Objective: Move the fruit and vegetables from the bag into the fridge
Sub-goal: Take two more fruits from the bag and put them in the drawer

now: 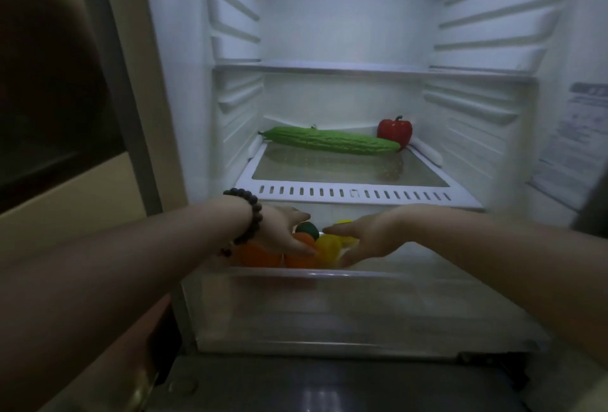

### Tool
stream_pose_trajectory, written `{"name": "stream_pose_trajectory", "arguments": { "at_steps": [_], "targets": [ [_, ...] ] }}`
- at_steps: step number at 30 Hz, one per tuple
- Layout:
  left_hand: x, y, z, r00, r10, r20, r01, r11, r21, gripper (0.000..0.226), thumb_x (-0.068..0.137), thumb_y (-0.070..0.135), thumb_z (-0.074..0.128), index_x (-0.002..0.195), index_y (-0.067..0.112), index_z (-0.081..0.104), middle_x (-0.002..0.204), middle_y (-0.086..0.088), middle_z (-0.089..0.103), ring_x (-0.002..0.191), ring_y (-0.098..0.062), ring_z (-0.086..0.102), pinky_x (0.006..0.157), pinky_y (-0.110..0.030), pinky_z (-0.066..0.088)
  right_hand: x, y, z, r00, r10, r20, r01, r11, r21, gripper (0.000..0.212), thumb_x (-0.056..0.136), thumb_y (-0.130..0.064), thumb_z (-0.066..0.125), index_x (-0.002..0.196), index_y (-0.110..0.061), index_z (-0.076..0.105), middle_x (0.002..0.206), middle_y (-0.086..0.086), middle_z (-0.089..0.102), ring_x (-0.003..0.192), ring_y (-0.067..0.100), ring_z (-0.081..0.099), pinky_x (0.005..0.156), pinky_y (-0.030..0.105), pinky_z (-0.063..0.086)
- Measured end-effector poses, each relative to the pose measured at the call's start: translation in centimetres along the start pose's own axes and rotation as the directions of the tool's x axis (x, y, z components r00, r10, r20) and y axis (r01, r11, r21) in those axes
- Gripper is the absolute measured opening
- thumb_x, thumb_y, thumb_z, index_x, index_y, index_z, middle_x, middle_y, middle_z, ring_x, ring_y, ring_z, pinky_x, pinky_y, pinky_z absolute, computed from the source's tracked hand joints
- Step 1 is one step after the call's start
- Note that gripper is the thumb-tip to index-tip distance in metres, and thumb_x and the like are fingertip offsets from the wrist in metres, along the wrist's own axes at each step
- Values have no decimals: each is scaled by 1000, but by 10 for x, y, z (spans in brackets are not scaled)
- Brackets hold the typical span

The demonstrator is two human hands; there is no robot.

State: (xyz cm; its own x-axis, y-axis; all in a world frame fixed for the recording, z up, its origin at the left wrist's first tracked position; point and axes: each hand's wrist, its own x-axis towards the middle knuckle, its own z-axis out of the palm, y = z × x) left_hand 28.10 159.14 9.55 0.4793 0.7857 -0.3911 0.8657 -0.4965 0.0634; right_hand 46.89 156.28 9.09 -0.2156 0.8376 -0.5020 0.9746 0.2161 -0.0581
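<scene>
Orange, yellow and green fruit (pixel 316 247) sits cupped between two hands in the open drawer (pixel 329 306) at the bottom of the fridge (pixel 184 82). The left hand (pixel 283 230), beads (pixel 251 214) at its wrist, and the right hand (pixel 368 237) are both spread open, fingers touching the pile. On the shelf (pixel 355 196) above lie a gourd (pixel 329 140) and a red pepper (pixel 394 131), touching

The picture is dim. White light shines down from the top of the fridge (pixel 345 33). The sides look blurry and bent. The arms in front are dark and fuzzy.
</scene>
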Motion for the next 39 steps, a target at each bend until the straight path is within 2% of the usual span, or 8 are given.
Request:
{"name": "stream_pose_trajectory", "arguments": {
  "at_steps": [5,9,14,19,24,29,32,39],
  "targets": [
    [-46,5,-9,996,-13,-83,6,996,-84,102,64,87,38,148,31,19,156,3,18,142,-20,21,115,-46,21,-50,-20,1,959,-9,-282,54,987,155,58,93,-52,44,145,-39,22,154,-2,27,137,19,32,112,38,24],
    [-93,23,2,931,45,-362,-80,993,-84,83,81,73,40,148,27,23,154,2,26,138,-19,28,112,-35,25,-97,-38,17,830,45,-555,124,957,263,52,93,-48,47,142,-36,33,149,-1,37,134,19,37,109,34,29],
    [-152,37,46,832,74,-549,-71,997,26,92,72,84,28,147,31,22,154,3,26,139,-19,26,112,-43,26,-160,-66,59,689,136,-712,152,933,325,47,94,-45,47,138,-33,41,147,-3,40,133,16,37,103,28,28],
    [-212,57,115,739,110,-665,-91,994,63,78,84,72,32,148,29,19,154,4,23,140,-17,20,115,-41,17,-207,-101,114,590,120,-798,142,958,249,41,95,-41,47,133,-26,48,142,-2,43,130,14,38,103,28,28],
    [-255,77,168,787,71,-613,-113,993,-31,78,86,71,31,149,28,15,156,5,17,143,-16,12,116,-43,13,-240,-135,172,546,161,-822,87,965,247,40,95,-38,48,131,-22,51,140,0,44,128,17,40,96,22,27],
    [-284,116,208,738,118,-664,-201,978,-49,76,88,67,33,148,25,17,154,4,22,141,-16,17,115,-38,13,-275,-150,233,516,199,-833,-46,978,205,43,93,-38,51,129,-14,54,140,10,44,131,26,40,105,33,32],
    [-292,149,234,745,170,-645,-239,971,-20,76,87,67,30,148,25,17,154,4,22,141,-16,17,114,-39,14,-302,-149,267,517,236,-823,-89,971,222,51,89,-45,45,124,-11,57,132,15,50,125,34,46,103,41,40],
    [-308,245,274,703,360,-614,-420,906,50,75,89,65,26,150,23,12,157,1,15,144,-18,9,117,-41,10,-393,-133,337,472,416,-777,-297,905,304,49,94,-39,46,136,-14,47,147,13,37,137,29,31,112,38,28]
  ]
}}
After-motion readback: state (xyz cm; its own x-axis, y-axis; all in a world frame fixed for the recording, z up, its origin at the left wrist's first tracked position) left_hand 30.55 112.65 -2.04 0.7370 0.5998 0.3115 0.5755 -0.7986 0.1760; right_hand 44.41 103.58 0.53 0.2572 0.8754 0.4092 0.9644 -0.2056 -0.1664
